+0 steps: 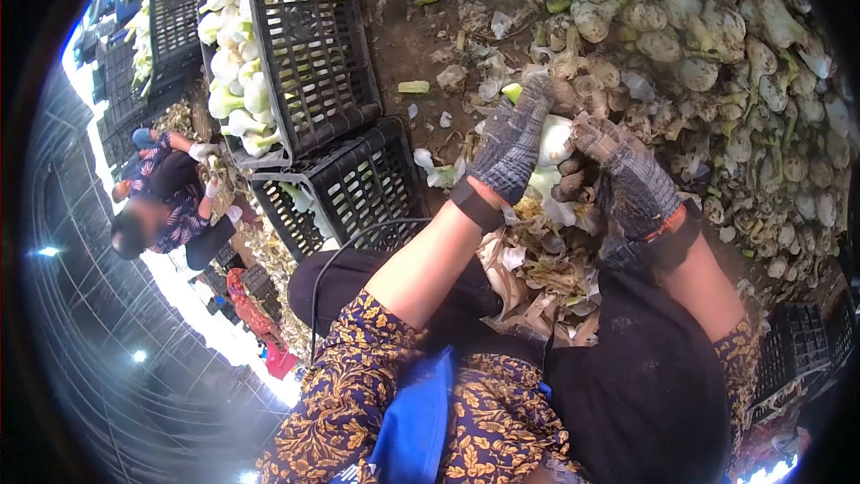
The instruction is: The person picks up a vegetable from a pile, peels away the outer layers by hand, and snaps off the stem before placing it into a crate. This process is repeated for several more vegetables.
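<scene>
A white onion bulb (555,141) is held between my two gloved hands, its pale skin showing in the gap. My left hand (515,139), in a dirty grey knit glove, has its fingers wrapped around one side of the bulb. A short green stem end (511,92) pokes out beside the left fingers. On the bulb's other side, my right hand (638,170) grips with bent fingers, its glove darker and soiled. Below the hands lies a heap of loose dry skins (546,260) between my legs. The bulb's underside is hidden.
Unpeeled, soil-covered onions (717,63) form a large pile at the right. At left stands a black crate (313,45) beside peeled white onions (237,63), with another black crate (363,184) below it. Another person (166,188) sits farther left, wearing gloves.
</scene>
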Available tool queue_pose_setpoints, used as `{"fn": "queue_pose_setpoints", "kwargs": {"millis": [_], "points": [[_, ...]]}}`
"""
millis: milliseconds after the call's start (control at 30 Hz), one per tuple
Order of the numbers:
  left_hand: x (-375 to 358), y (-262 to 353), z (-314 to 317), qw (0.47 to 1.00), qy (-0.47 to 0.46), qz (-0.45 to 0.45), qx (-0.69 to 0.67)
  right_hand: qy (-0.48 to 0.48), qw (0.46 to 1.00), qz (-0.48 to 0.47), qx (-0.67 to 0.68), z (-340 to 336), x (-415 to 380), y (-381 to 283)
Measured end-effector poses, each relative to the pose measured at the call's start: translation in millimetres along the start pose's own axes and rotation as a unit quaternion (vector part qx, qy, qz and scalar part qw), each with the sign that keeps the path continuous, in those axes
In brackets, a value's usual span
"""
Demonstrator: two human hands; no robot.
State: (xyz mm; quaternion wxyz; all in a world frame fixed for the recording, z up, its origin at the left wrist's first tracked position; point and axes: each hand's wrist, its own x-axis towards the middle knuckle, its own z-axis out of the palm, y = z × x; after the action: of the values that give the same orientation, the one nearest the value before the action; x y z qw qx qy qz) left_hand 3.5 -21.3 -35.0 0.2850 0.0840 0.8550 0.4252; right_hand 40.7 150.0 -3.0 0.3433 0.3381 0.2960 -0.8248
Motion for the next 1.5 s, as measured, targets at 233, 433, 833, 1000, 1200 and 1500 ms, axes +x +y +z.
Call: {"fn": "queue_pose_setpoints", "kwargs": {"millis": [233, 433, 833, 1000, 1200, 1500], "points": [[2, 5, -1, 0.968, 0.002, -0.123, -0.219, -0.017, 0.999, -0.024, -0.022, -1, 0, -2], [0, 25, -10, 0.996, 0.003, 0.017, -0.086, 0.027, 0.996, 0.081, 0.007, 3, -5, -8], [4, 22, -4, 0.923, 0.036, -0.104, -0.37, -0.061, 0.998, -0.03, -0.001, -1, -4, -3], [8, 12, 1, 0.767, 0.076, -0.246, -0.587, 0.061, 0.98, -0.105, -0.155, -24, 12, 15], [12, 11, -6, 0.771, 0.031, -0.237, -0.59, 0.09, 0.86, -0.288, -0.411, -8, 7, -2], [12, 8, -2, 0.814, 0.051, -0.224, -0.533, -0.111, 0.847, -0.256, -0.454, 9, -11, -20]]}}
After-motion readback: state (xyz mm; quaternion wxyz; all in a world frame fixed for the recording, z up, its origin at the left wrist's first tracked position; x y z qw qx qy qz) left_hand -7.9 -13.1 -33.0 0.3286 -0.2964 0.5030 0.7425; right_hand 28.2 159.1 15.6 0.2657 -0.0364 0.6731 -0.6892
